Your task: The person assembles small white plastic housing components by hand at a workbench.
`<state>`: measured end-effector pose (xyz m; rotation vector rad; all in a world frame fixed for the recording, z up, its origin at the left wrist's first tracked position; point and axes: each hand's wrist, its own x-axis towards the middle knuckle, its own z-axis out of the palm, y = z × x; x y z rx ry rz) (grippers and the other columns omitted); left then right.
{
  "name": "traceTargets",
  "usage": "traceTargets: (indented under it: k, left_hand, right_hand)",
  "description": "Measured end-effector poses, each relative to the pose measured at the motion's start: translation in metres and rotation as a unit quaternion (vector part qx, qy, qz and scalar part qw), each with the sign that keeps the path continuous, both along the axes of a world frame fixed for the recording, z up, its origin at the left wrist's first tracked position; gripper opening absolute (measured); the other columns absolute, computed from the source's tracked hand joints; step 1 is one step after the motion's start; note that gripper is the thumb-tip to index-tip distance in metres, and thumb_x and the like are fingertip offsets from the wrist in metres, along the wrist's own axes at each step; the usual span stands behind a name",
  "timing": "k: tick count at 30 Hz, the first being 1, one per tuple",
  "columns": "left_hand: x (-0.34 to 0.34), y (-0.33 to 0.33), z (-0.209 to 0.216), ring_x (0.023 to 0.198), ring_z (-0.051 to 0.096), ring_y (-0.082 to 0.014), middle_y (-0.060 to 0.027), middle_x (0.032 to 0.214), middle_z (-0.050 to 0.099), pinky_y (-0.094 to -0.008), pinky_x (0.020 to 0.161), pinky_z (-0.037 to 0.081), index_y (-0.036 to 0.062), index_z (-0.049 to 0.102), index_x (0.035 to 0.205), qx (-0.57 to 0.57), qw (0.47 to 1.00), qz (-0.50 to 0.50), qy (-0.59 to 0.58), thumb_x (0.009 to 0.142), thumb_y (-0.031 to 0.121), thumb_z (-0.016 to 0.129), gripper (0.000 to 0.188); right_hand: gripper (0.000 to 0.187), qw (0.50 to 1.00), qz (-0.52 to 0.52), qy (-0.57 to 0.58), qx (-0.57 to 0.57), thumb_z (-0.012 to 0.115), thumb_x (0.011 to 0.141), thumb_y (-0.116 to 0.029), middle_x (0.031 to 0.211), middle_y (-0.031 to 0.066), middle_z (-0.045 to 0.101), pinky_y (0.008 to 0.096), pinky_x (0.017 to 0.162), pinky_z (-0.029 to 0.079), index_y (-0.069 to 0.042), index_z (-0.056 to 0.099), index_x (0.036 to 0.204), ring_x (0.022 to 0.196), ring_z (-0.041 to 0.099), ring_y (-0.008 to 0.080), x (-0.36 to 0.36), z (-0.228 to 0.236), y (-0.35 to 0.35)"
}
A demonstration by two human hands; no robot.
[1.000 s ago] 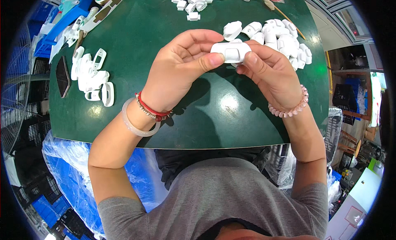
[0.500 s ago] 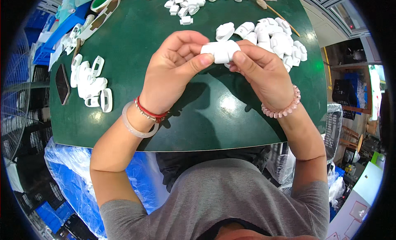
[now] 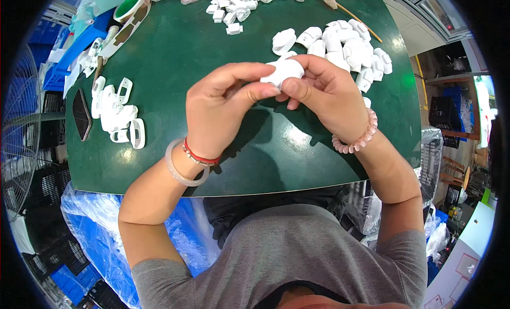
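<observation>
Over the green table (image 3: pixel 175 59), a small white plastic part (image 3: pixel 286 71) is pinched between my two hands. My left hand (image 3: pixel 220 99) grips its left end with thumb and fingers. At the other end, my right hand (image 3: pixel 334 94) presses it between thumb and curled fingers. The fingers cover parts of it, so its full shape is hidden. Just beyond, a rounded white housing (image 3: pixel 284 41) lies alone beside a heap of similar white housings (image 3: pixel 356 46).
Small white blocks (image 3: pixel 234 9) are piled at the far edge. Several white frame-like pieces (image 3: pixel 117 112) lie at left, near a dark flat phone-like object (image 3: pixel 81 114). A roll of green-cored tape (image 3: pixel 129 5) and a blue tray (image 3: pixel 66 54) stand far left. A thin stick (image 3: pixel 358 22) lies far right.
Both hands have come slightly nearer to me. The white part between them has been tilted from lying level, and the left fingers have shifted along it.
</observation>
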<state>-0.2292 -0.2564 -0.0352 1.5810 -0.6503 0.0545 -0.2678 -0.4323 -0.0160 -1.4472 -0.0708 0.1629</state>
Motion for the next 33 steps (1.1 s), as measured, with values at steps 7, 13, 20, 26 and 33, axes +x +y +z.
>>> traceTargets:
  k: [7,13,20,26,33]
  left_hand:
    - [0.003,-0.001,0.010,0.079,0.060,-0.0121,-0.0101,0.092,0.063,-0.0215,0.071,0.049,-0.0041,0.061,0.096,-0.114,0.984,-0.014,0.136,0.077,-0.002,0.062,0.018]
    - [0.006,0.003,0.002,0.077,0.062,-0.0185,-0.0083,0.083,0.065,-0.0286,0.076,0.049,0.0008,0.065,0.088,0.036,0.996,0.029,-0.082,0.069,0.001,0.068,0.019]
    - [0.000,-0.002,0.006,0.088,0.059,-0.0187,-0.0103,0.091,0.062,-0.0320,0.084,0.045,-0.0012,0.059,0.100,0.006,0.999,-0.028,-0.034,0.069,0.000,0.068,0.032]
    - [0.012,0.000,0.004,0.096,0.054,-0.0195,-0.0139,0.110,0.052,-0.0337,0.089,0.041,-0.0008,0.043,0.116,-0.051,0.997,0.016,0.049,0.094,0.025,0.039,0.034]
    - [0.034,0.033,0.057,0.086,0.057,-0.0159,-0.0103,0.105,0.056,-0.0301,0.082,0.046,0.0012,0.049,0.110,-0.155,0.977,0.127,0.067,0.089,0.018,0.052,0.027]
  right_hand:
    - [0.042,0.999,0.015,-0.047,-0.004,0.059,0.083,-0.013,0.092,0.0079,0.060,0.0214,0.067,0.048,0.002,0.044,0.119,0.079,0.058,0.0103,-0.002,-0.004,0.005]
    - [0.037,0.999,0.031,0.026,0.028,0.059,0.084,-0.018,0.088,0.0059,0.060,0.0212,0.065,0.048,0.001,0.048,0.114,0.078,0.058,0.0093,0.000,0.004,0.001]
    - [0.036,0.994,0.001,-0.049,-0.099,0.057,0.085,-0.012,0.093,0.0015,0.056,0.0192,0.064,0.044,-0.004,0.046,0.118,0.076,0.053,0.0066,-0.002,0.004,-0.006]
    - [0.034,0.828,-0.215,-0.263,-0.446,0.062,0.078,-0.031,0.085,0.0135,0.060,0.0325,0.065,0.045,-0.003,0.060,0.097,0.074,0.057,0.0240,0.024,0.022,-0.071]
    - [0.035,0.877,-0.161,-0.137,-0.432,0.064,0.077,-0.025,0.094,0.0105,0.062,0.0280,0.075,0.045,-0.003,0.059,0.103,0.083,0.057,0.0177,0.037,0.008,-0.084]
